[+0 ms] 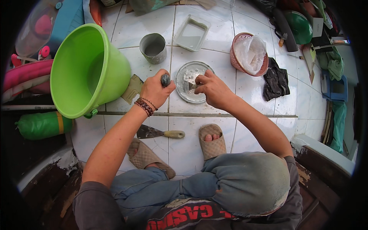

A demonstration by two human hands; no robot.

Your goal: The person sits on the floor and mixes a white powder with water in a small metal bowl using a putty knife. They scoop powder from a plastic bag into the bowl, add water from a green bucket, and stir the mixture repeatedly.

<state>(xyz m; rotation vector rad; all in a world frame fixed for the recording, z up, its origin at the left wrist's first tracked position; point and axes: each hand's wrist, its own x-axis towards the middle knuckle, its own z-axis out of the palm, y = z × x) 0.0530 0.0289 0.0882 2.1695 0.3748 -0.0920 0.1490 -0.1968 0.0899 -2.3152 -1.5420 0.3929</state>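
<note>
With the left hand (155,87) gripping a black handle (165,80) and the right hand (212,90) pinching a small scraper (188,85) over the round dish (191,99) just beneath it, a hard sideways push could skid that apparently unheld dish, spilling its pale mix (197,72).

dark grey short-sleeved tee (97,205) with chunky red lettering (191,215), faded blue jeans (245,180) kinda grubby at the right knee, brown bracelets (145,107) on the left, plus tan open-toe slides (213,148).
</note>
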